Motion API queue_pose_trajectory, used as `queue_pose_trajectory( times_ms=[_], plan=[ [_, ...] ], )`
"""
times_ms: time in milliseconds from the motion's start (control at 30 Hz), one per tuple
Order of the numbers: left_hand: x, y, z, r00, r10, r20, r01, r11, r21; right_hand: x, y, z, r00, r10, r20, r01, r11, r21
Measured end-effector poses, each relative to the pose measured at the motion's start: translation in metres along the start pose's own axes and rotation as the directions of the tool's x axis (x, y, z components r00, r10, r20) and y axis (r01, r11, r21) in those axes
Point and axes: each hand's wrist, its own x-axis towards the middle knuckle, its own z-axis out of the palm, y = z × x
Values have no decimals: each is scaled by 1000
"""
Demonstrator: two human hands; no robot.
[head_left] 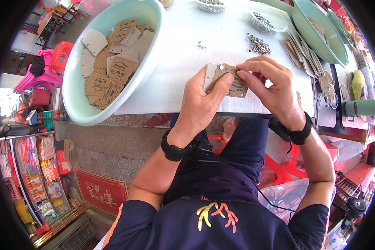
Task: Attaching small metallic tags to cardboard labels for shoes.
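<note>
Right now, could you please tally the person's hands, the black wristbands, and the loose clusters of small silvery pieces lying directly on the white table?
Hands: 2
Black wristbands: 2
Loose silvery clusters: 2
Total: 6

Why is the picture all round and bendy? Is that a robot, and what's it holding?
No robot here! These are a person's own bare hands. The picture comes from a camera worn on their head, looking down. Its very wide lens makes straight edges look curved.

The left hand holds a brown printed card with a pale piece against it. The right hand has its thumb and fingers at the card's edge; I can't tell whether they pinch something tiny.

On the white table lie small metal pieces, with more in a clear bowl. The big pale green basin on the left holds lots of brown and whitish cards.
</note>
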Motion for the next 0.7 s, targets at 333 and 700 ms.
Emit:
queue_pose_trajectory(
  times_ms=[333,700],
  plan=[
    [0,4,1,1000,-12,15,12,1000,12,1,-2,-1,999,-47,0,47,997,-59],
    [0,5,3,1000,4,4,-5,999,35,2,13,-2,924,324,202,-374,874,310]
  ],
)
